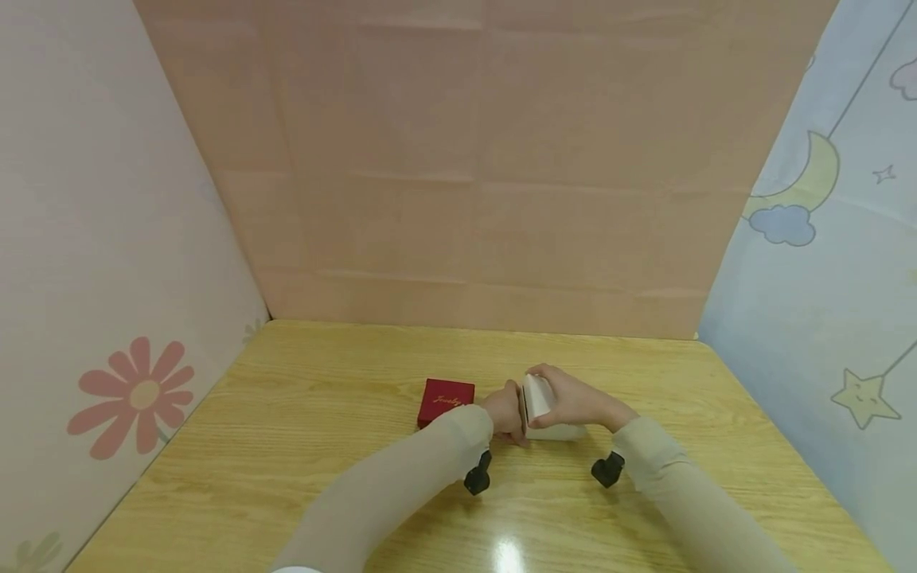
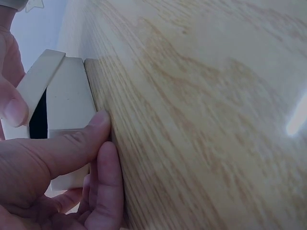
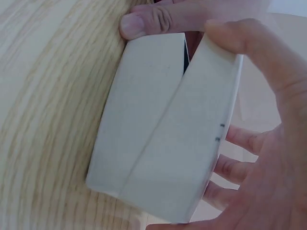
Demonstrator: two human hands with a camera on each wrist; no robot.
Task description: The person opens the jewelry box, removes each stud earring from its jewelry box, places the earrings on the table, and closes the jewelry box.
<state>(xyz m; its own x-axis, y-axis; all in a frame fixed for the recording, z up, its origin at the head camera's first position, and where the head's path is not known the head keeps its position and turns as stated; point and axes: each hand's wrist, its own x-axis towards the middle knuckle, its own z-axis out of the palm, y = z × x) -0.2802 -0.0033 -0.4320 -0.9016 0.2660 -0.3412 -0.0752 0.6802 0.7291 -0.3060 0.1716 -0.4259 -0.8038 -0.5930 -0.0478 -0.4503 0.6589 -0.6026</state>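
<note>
A small white box stands on the table, its base point(image 3: 134, 105) flat on the wood and its lid point(image 3: 187, 129) tilted up at the end near my left hand. My right hand point(image 1: 576, 398) grips the lid from both sides, thumb on the near side and fingers on the far side. My left hand point(image 1: 504, 412) holds the left end of the base, its thumb pressed along the near corner low by the table. A dark gap shows between lid and base in the left wrist view. What lies inside the box is hidden.
A dark red box point(image 1: 446, 398) with gold lettering sits on the wooden table point(image 1: 322, 398), just left of my left hand and partly behind the left sleeve. Paper-covered panels enclose the table at the back point(image 1: 473, 199) and on both sides.
</note>
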